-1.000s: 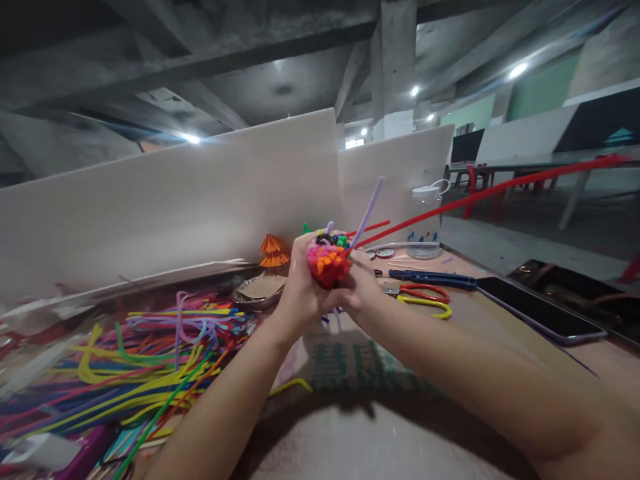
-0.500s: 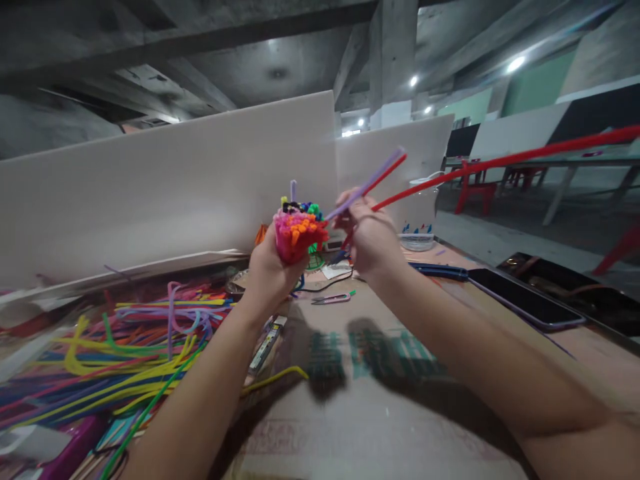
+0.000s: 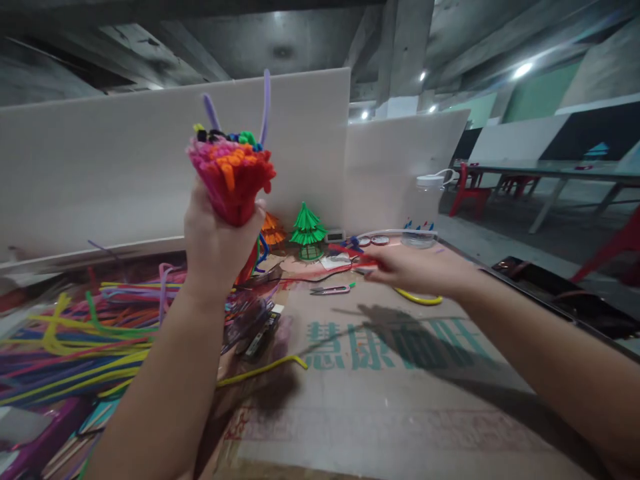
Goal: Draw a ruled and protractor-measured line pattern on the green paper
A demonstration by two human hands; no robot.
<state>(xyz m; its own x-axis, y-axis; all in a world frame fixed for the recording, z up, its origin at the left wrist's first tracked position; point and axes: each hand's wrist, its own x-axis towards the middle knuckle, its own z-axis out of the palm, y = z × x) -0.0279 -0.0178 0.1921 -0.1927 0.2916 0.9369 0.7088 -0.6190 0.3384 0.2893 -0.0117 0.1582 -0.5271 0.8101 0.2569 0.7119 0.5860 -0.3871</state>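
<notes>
My left hand (image 3: 215, 237) is closed round a thick bundle of pipe cleaners (image 3: 237, 177), raised before the white board. Its packed top shows pink, orange, red, green, blue and black tips. Two purple stems (image 3: 265, 110) stick up above the rest. Over the table at the right, my right hand (image 3: 413, 270) reaches leftward, fingers pinched on a red pipe cleaner (image 3: 347, 251) that is smeared by motion. Just below and left of these fingers lie thread snips (image 3: 333, 290). Behind them stands a small green pipe-cleaner tree (image 3: 307, 230), with an orange one (image 3: 271, 230) beside it.
Loose coloured pipe cleaners (image 3: 115, 333) heap at the left. A utility knife (image 3: 263, 333) and a yellow pipe cleaner (image 3: 270, 370) lie near the middle. A clear bottle (image 3: 423, 207) stands at the back right. White boards (image 3: 300, 133) close off the rear.
My left hand has lifted the bundle up and left. The purple stem has left my right hand, and a second purple stem now rises from the bundle. My right hand has dropped toward the table.
</notes>
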